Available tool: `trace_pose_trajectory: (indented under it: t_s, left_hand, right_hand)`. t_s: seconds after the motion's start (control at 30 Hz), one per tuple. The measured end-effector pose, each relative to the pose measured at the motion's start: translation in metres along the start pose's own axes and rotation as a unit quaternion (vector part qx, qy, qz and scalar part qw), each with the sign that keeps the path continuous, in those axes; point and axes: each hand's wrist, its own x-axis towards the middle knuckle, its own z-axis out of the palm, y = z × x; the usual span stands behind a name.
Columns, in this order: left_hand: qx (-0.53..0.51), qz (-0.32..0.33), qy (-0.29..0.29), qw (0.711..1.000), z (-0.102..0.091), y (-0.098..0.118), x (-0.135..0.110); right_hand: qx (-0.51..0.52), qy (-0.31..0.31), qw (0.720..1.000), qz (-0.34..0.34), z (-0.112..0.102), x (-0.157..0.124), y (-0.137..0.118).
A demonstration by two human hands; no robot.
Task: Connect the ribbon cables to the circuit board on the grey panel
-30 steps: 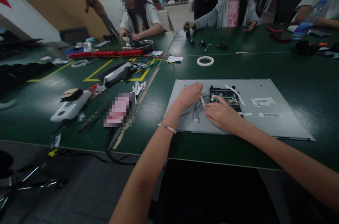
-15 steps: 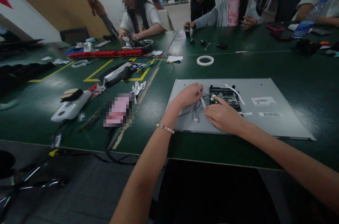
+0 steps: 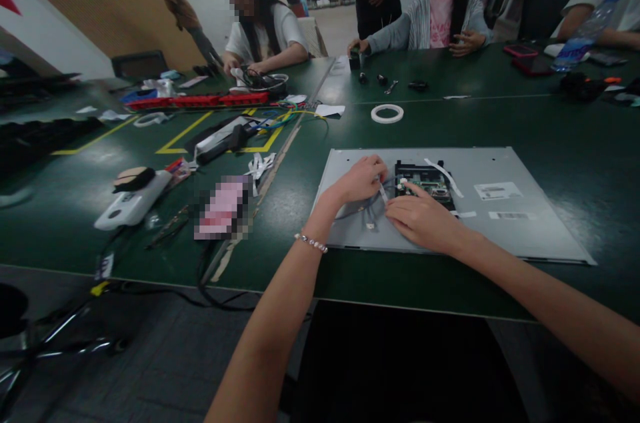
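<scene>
A grey metal panel [image 3: 500, 223] lies flat on the green table [image 3: 575, 143], with a black opening that shows a small circuit board [image 3: 425, 181]. My left hand [image 3: 357, 181] rests on the panel left of the board, its fingers curled onto thin grey cables [image 3: 361, 209] and a strip of white tape [image 3: 383, 193]. My right hand [image 3: 425, 219] lies just below the board, fingers together and pressed down on the cables near the tape. What the fingertips pinch is too small to name.
A white tape roll [image 3: 387, 114] lies beyond the panel. To the left are a white device [image 3: 131, 203], loose cables, a red strip [image 3: 200, 101] and yellow floor-style markings. Other people sit and stand at the far edge, with phones and a water bottle [image 3: 583, 36] at right.
My left hand has curled a little tighter and shifted slightly right toward the board. My right hand stays pressed in place. A person at the far side has moved their hands.
</scene>
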Motion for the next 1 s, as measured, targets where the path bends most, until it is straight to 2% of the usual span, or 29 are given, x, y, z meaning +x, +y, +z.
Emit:
trace_pose_trajectory:
  t_s: [0.27, 0.43, 0.5, 0.6, 0.7, 0.77, 0.87, 1.0]
  left_hand:
    - [0.036, -0.039, 0.03, 0.998, 0.006, -0.007, -0.002]
    - [0.088, -0.078, 0.023, 0.993, 0.003, -0.005, -0.005]
    - [0.114, -0.095, 0.023, 0.989, -0.001, -0.003, -0.007]
    - [0.149, -0.121, 0.027, 0.981, -0.007, 0.002, -0.008]
    - [0.171, -0.138, 0.036, 0.975, -0.012, 0.006, -0.008]
    - [0.179, -0.144, 0.048, 0.972, -0.014, 0.009, -0.007]
    - [0.18, -0.157, 0.071, 0.968, -0.018, 0.011, -0.007]
    - [0.17, -0.18, 0.107, 0.963, -0.023, 0.013, -0.009]
  right_hand:
    - [-0.009, -0.02, 1.0, -0.006, -0.005, 0.001, -0.003]
    - [-0.003, -0.037, 0.999, -0.032, -0.032, -0.008, 0.005]
    - [-0.017, -0.054, 0.998, -0.011, -0.045, -0.024, 0.017]
    - [-0.053, -0.081, 0.993, 0.072, -0.057, -0.064, 0.041]
    - [-0.074, -0.13, 0.979, 0.14, -0.055, -0.11, 0.06]
    - [-0.072, -0.163, 0.971, 0.156, -0.051, -0.134, 0.066]
    - [-0.071, -0.187, 0.966, 0.166, -0.047, -0.15, 0.064]
    - [-0.072, -0.179, 0.964, 0.181, -0.045, -0.151, 0.061]
